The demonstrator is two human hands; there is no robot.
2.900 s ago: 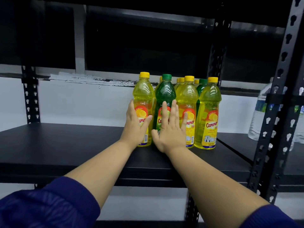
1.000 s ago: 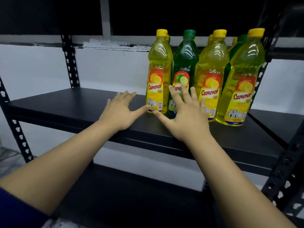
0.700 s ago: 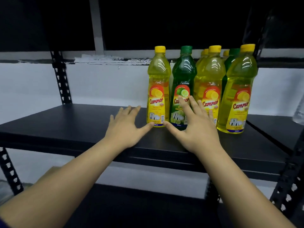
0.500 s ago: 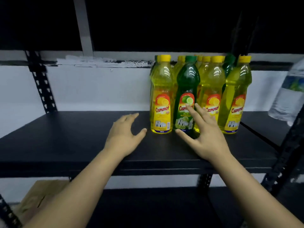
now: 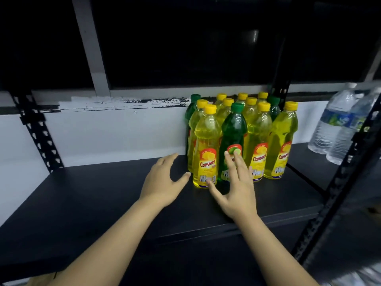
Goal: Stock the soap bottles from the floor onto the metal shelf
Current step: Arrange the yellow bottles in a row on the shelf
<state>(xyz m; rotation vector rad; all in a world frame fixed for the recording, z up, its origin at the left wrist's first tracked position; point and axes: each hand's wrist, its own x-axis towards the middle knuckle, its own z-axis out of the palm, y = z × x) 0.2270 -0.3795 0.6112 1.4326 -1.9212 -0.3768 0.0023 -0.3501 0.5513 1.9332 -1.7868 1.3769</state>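
metal shelf (image 5: pixel 86 195): your hands have drawn back from bottle faces since a moment ago; cluster looks squared, so next likely floor for more.
soap bottles (image 5: pixel 239 139): upright in tight block just beyond fingers, yellow or green liquid, all capped.
water bottles (image 5: pixel 338 124): far right of fingers, clear.
left hand (image 5: pixel 162 183): released, empty, over shelf.
right hand (image 5: pixel 235 190): released, fingers (image 5: pixel 237 162) before green bottle (image 5: pixel 232 145); contact unclear.

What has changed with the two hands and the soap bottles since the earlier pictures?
The left hand left the front yellow bottle and drew back, now open over the shelf. The right hand slid lower, its fingers still at the green bottle. Neither hand grips anything. The bottles stayed standing in their group.
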